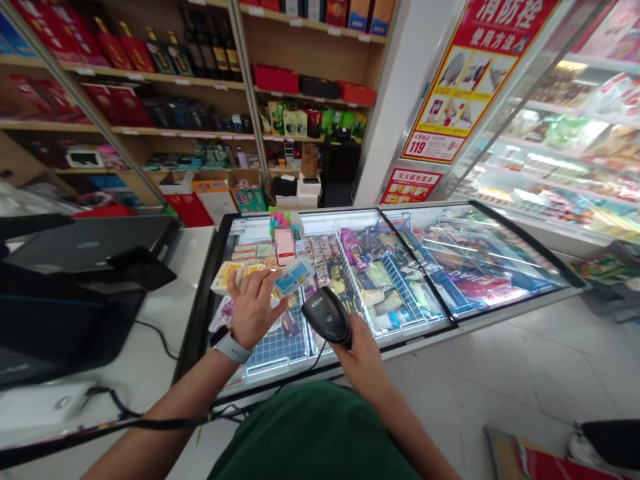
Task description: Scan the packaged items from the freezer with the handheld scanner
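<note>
Black plastic, stiff and probably fairly light, the scanner point(325, 315) sits in the right hand point(361, 350), whose fingers close round its handle, the best hold; its cord point(318, 357) could drag. Beyond, the left hand point(253, 308) has its fingers spread beside the blue-and-white pack point(293, 277) above the freezer point(420, 342); whether they pinch it, I cannot tell. That pack looks light, its smooth surface perhaps slippery, so it is best taken by opposite edges. Yellow packs point(226, 277) lie just past the fingers; shelves point(185, 81) stand behind.

Shelf labels point(296, 22) are too small to read.
</note>
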A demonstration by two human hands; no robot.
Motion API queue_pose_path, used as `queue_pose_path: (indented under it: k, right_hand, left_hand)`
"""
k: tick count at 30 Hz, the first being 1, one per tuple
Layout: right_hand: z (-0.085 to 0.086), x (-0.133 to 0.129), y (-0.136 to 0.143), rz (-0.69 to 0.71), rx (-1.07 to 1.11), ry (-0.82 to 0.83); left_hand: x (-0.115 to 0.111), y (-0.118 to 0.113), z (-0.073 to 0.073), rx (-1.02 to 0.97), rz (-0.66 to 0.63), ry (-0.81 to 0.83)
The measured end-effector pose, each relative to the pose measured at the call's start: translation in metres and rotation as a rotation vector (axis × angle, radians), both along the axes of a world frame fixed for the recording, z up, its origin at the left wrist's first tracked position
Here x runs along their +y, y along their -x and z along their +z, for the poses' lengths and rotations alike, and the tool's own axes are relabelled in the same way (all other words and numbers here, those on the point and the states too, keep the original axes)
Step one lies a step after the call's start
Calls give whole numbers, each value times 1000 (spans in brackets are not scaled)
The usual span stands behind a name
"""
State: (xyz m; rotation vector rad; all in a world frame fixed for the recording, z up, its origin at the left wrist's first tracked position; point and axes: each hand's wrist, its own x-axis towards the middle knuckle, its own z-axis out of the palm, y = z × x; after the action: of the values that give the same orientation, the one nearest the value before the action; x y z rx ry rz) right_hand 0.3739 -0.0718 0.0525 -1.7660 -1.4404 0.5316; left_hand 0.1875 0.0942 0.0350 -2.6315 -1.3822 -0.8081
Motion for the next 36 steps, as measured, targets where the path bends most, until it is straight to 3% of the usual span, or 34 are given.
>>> queue_pose_path:
  k: [5,13,27,36]
  right_hand:
    - [9,6,6,88,-53,-3]
    - [13,8,16,148,-55,23]
    - [12,4,26,158,-48,63]
    - [3,4,22,127,-48,13]
  left_hand:
    - [-11,16,-5,17,49,-29]
    - [-11,27,-11,-31,13,-256]
    - [-13,36,-18,-39,24,-251]
    - [19,56,-21,-210,381,-12]
